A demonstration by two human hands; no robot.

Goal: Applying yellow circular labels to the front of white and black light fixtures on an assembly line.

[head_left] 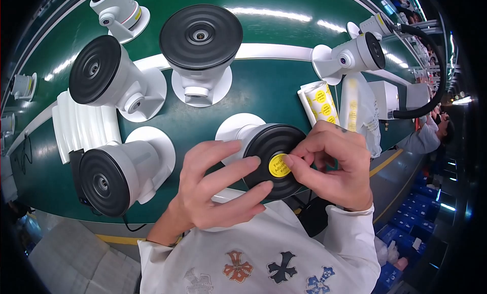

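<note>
Just in front of me is a white swivel-mounted device (240,129) with a black ringed disc (264,147) on its near end. A round yellow sticker (278,165) covers the middle of that disc. My right hand (337,164) pinches the sticker's right edge between thumb and forefinger, the other fingers curled in. My left hand (215,185) has its fingers spread, with the tips at the disc's left side and over its face. It grips nothing that I can see.
More white devices with black discs stand on the green table: one at left front (104,182), one behind it (95,70), one at centre back (200,38), another at right (355,55). A yellow-sticker roll (320,102), white wrapped sleeves (86,124) and a black hose (442,55) are also around.
</note>
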